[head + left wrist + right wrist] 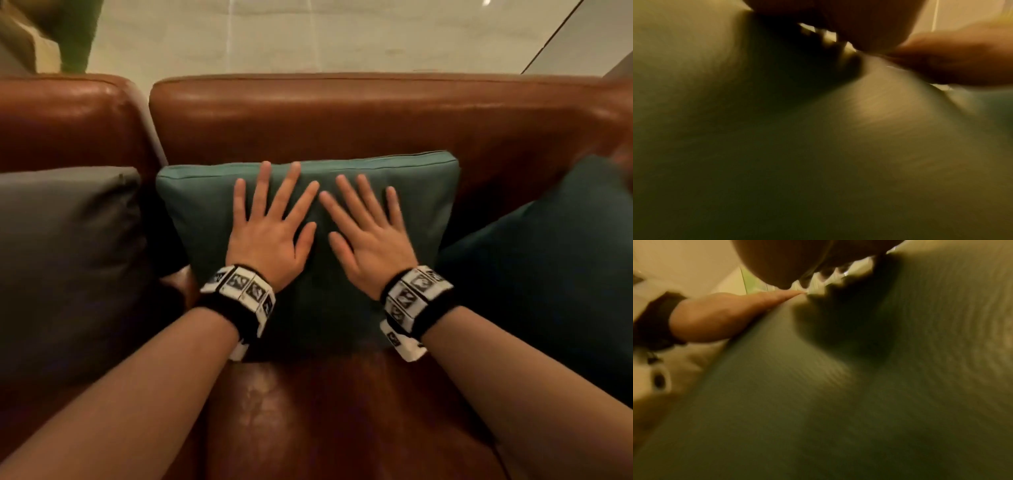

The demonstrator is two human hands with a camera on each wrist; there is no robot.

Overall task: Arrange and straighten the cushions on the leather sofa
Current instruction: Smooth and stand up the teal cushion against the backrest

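Note:
A teal green cushion [421, 205] leans against the backrest of the brown leather sofa [342, 116], in the middle of the head view. My left hand [270, 219] lies flat on its face with fingers spread and straight. Beside it, my right hand [370, 226] presses the same face, fingers also spread, index tips nearly meeting. Both wrist views are blurred and filled by the cushion's green fabric [818, 162] [838, 402]; the right wrist view shows my left hand [719, 318] lying flat on the cushion.
A grey cushion [65, 260] leans at the left on the neighbouring seat. A dark teal cushion [555, 281] stands at the right by the armrest. The brown seat [325, 411] lies in front of the middle cushion. Pale floor [308, 34] shows behind the sofa.

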